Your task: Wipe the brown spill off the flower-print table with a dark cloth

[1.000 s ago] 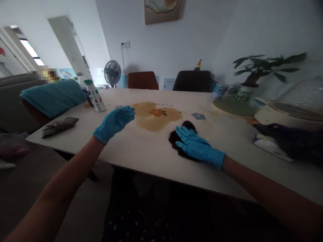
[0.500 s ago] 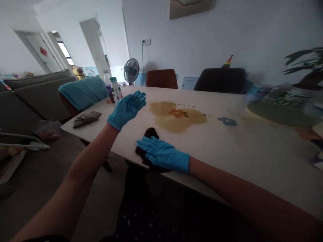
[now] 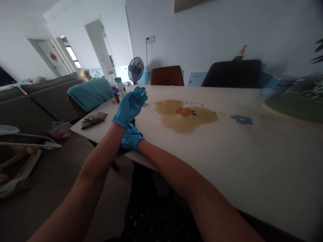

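Note:
My left hand (image 3: 130, 107), in a blue glove, is raised above the table's left part, its palm turned up and fingers loosely curled but apart, with nothing visible in it. Below and partly behind it, my right hand (image 3: 131, 138), also gloved in blue, presses a dark brown cloth (image 3: 133, 122) onto the tabletop by the near edge. The left wrist hides most of the right fingers and the cloth. The pale table (image 3: 227, 161) bears a tan blotch pattern (image 3: 174, 119) with an orange flower and lettering.
A crumpled grey-brown cloth (image 3: 94, 120) lies at the left corner. Beyond my left hand stand a white bottle with a green cap (image 3: 120, 88) and a purple-labelled bottle (image 3: 113, 87). A teal towel (image 3: 92, 94) drapes a chair. Chairs and a fan (image 3: 135, 70) stand behind; a green round mat (image 3: 292, 107) lies right.
My right hand has slid left along the near edge with the dark cloth, ending beneath my left wrist. The left hand stays raised. The view has turned slightly left.

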`<state>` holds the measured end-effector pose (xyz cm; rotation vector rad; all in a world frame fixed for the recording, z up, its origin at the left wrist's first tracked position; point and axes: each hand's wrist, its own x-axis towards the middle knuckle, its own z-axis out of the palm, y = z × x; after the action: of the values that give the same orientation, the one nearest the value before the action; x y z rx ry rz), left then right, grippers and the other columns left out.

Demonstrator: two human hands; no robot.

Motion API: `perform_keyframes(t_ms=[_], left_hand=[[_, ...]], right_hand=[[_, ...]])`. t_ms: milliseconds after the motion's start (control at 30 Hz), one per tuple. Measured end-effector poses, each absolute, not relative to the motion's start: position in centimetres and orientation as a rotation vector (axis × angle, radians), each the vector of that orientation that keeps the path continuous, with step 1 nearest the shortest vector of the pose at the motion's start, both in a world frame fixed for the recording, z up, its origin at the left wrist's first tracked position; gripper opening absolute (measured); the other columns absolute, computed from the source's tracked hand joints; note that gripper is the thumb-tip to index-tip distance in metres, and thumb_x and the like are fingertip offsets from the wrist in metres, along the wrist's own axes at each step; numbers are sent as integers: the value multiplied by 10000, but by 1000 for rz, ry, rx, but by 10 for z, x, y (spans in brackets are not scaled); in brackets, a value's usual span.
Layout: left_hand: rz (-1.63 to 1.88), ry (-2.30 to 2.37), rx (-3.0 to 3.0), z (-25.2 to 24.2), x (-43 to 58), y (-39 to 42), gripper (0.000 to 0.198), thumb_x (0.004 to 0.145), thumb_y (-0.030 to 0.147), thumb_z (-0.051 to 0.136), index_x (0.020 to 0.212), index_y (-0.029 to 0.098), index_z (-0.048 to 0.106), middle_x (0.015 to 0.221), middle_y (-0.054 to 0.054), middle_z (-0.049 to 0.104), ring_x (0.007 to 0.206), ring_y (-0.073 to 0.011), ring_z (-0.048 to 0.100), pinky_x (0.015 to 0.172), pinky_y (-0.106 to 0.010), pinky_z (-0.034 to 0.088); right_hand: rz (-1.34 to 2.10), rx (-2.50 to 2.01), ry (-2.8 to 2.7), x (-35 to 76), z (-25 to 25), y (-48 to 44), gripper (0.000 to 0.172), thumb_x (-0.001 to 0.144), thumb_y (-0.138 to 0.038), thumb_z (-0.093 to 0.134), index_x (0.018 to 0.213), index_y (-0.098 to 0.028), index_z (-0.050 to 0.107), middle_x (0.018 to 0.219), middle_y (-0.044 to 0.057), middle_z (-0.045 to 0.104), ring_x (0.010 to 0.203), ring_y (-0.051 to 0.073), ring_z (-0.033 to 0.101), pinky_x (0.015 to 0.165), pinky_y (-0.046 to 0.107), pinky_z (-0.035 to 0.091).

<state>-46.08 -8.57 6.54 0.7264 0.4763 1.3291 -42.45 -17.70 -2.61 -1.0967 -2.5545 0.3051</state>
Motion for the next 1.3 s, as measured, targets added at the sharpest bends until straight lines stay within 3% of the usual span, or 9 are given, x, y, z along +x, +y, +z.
perform_keyframes(t_ms=[100, 200, 300, 533, 667, 800, 867, 1100, 1300], left_hand=[[1415, 506, 605, 63, -470, -86, 406, 1244, 127, 409, 1348, 120, 801, 1385, -183, 895, 1690, -265, 657, 1424, -501, 515], [1477, 540, 560, 60, -478, -84, 402, 1251, 121, 393, 1148, 185, 776, 1063, -73, 896, 1480, -197, 760, 1345, -437, 559], [1487, 594, 547, 55, -480, -81, 437, 1264, 120, 357, 1071, 190, 743, 966, -16, 869, 1193, -155, 785, 1220, -376, 595], [1443, 653, 557, 42, -470, -71, 500, 1298, 151, 271, 975, 195, 650, 849, 3, 783, 873, -120, 705, 946, -268, 611], [1424, 717, 540, 36, -467, -70, 453, 1290, 175, 315, 1009, 200, 669, 880, 3, 812, 900, -129, 753, 945, -272, 650], [1414, 744, 519, 33, -466, -74, 433, 1282, 183, 350, 1035, 195, 705, 900, 16, 840, 907, -128, 792, 947, -275, 695], [1425, 775, 500, 33, -466, -76, 414, 1260, 155, 375, 1037, 197, 722, 878, 25, 848, 891, -125, 812, 920, -271, 723], [1380, 975, 432, 32, -465, -83, 417, 1177, 80, 441, 1203, 218, 834, 976, 8, 926, 829, -144, 875, 707, -235, 761], [1310, 1031, 446, 16, -473, -73, 659, 1098, 70, 474, 1651, 252, 783, 934, -5, 927, 717, -167, 869, 661, -213, 751]], right_hand=[[167, -1178, -2578, -409, -24, -196, 371, 1226, -367, 681, 1521, -262, 879, 1812, 78, 702, 1757, 370, 543, 1503, 563, 366], [159, -1161, -2634, -379, -21, -221, 508, 1262, -451, 613, 1728, -289, 734, 1925, 6, 572, 1777, 292, 531, 1510, 524, 382], [191, -1262, -2646, -337, -20, -254, 596, 1285, -502, 554, 1847, -318, 624, 1950, -52, 502, 1822, 261, 478, 1538, 479, 328], [297, -1490, -2528, -208, -36, -367, 681, 1290, -511, 520, 1908, -230, 585, 1943, 65, 476, 1868, 312, 391, 1579, 548, 235], [185, -1749, -2376, -126, -49, -434, 710, 1280, -464, 503, 1960, -262, 486, 1988, 93, 429, 1883, 348, 354, 1555, 668, 279], [17, -2122, -2182, -61, -60, -461, 638, 1258, -557, 550, 1872, -402, 632, 2048, 58, 317, 1891, 473, 293, 1478, 872, 281], [-29, -2228, -2113, -37, -64, -456, 641, 1259, -604, 544, 1872, -437, 628, 2068, 60, 263, 1892, 511, 268, 1439, 921, 296], [-61, -2379, -1983, 34, -61, -381, 737, 1278, -612, 412, 1954, -334, 508, 2051, 122, 324, 1886, 462, 320, 1467, 795, 378], [-104, -2441, -1961, 86, -47, -281, 756, 1280, -517, 392, 1955, -189, 483, 2009, 204, 393, 1848, 475, 406, 1457, 750, 418]])
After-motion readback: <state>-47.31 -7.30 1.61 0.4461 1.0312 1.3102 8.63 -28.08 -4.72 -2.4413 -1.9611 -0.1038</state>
